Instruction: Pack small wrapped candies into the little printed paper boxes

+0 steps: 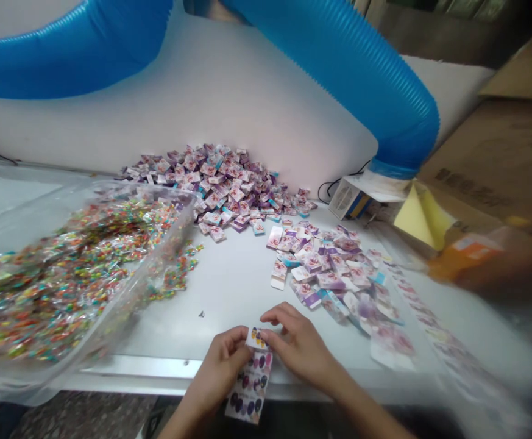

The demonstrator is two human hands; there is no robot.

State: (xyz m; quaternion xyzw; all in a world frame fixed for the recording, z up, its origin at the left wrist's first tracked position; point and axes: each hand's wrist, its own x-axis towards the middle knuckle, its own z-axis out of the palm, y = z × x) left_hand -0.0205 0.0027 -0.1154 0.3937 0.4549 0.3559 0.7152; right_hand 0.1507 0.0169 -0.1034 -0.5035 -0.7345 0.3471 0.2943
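Observation:
My left hand (222,360) and my right hand (295,341) meet at the near edge of the white table (233,280). Both pinch the top of a narrow sticker strip (251,384) printed with dark purple ovals, which hangs down over the table edge. Just right of my right hand lies a loose spread of small purple and white cards (334,268). A larger heap of similar cards (224,183) sits further back against the wall.
A clear plastic bag (64,274) full of small multicoloured pieces lies at the left. A blue ribbed hose (361,73) arches overhead. Cardboard boxes (498,158), a yellow sheet (418,216) and printed strips (430,323) crowd the right side.

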